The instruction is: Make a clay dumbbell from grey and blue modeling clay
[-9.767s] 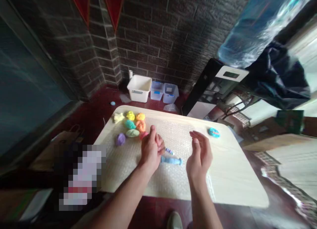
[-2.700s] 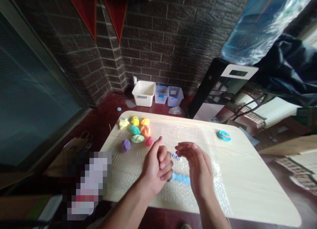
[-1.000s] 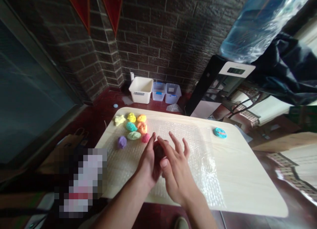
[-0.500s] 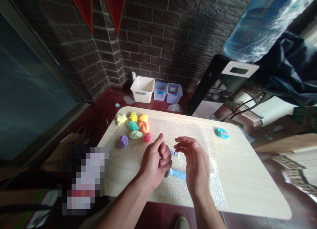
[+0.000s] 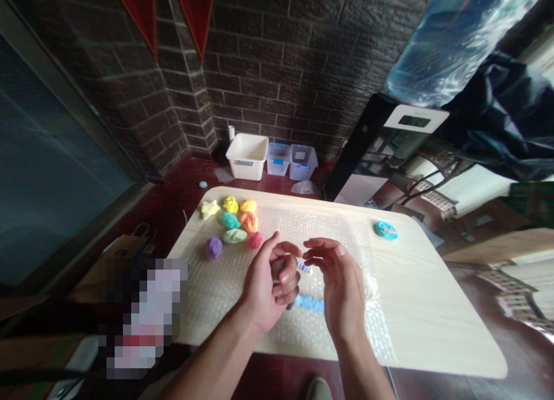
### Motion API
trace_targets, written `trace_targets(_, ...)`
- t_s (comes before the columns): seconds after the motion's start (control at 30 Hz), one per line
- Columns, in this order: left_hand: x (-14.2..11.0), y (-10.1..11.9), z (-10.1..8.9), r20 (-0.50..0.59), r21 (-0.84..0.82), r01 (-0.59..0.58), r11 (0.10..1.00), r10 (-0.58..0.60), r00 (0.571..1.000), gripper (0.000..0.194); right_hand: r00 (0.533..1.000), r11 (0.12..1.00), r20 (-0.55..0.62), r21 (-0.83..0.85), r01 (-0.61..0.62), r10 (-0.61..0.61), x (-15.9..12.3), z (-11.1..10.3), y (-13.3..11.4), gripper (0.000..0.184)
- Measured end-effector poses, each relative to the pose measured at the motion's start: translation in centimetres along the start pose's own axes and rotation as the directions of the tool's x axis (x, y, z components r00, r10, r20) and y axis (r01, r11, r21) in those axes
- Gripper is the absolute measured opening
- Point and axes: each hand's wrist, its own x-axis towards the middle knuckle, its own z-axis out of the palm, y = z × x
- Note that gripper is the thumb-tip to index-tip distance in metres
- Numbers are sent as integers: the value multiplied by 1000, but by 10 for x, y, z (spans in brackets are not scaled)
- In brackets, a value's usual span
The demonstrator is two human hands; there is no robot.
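Observation:
My left hand (image 5: pixel 264 284) is curled around a dark grey lump of modelling clay (image 5: pixel 277 268) and partly hides it. My right hand (image 5: pixel 337 279) hangs beside it with curved, empty fingers, close to a small striped clay stick (image 5: pixel 304 267). Below the hands lies a light blue clay roll (image 5: pixel 310 303). Several coloured clay lumps, among them a purple one (image 5: pixel 213 247) and a pink one (image 5: pixel 255 240), sit on bubble wrap (image 5: pixel 216 290) to the left. A flat turquoise clay disc (image 5: pixel 386 230) lies far right.
The bubble wrap lies on a pale wooden table (image 5: pixel 433 307). Beyond its far edge stand a white basket (image 5: pixel 246 157) and a pair of plastic bins (image 5: pixel 289 162) against a brick wall. A pixelated blurred patch (image 5: pixel 142 313) covers the lower left.
A moment ago both hands closed around the dark lump. Now my right hand has drawn back to the right, and the lump stays in my left hand.

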Motion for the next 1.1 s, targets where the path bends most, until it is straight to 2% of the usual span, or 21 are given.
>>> trace_targets(0.1,1,-1,2,6,-57,-33,998,33,999,34,1000,1000,6,-19,-3,3,1,-2,2,39)
trace_targets(0.23,4,-5,4,24,-130,-81,988,85,996,23,1000,990,-26,-137,12,-15,4,-8,7,35)
trace_targets(0.4,6,-8,3,42,-70,-152,986,155,987,25,998,972,-46,-234,36,-48,7,-13,6,28)
trace_targets(0.53,5,-7,1,25,3,-203,979,203,979,35,987,936,35,-315,159,-156,5,-11,-1,23)
trace_targets(0.63,3,-7,0,42,56,-209,976,207,978,35,965,916,153,-311,252,-213,2,-10,-6,24)
trace_targets(0.8,2,-8,-2,89,119,-219,968,209,974,30,928,902,289,-289,320,-236,1,-15,-8,29)
trace_targets(0.97,2,-10,-4,158,147,-266,953,243,957,23,930,909,286,-280,310,-229,2,-14,-8,26)
trace_targets(1.1,0,-10,-1,191,129,-234,964,207,959,19,945,921,227,-256,292,-236,3,-16,-8,22)
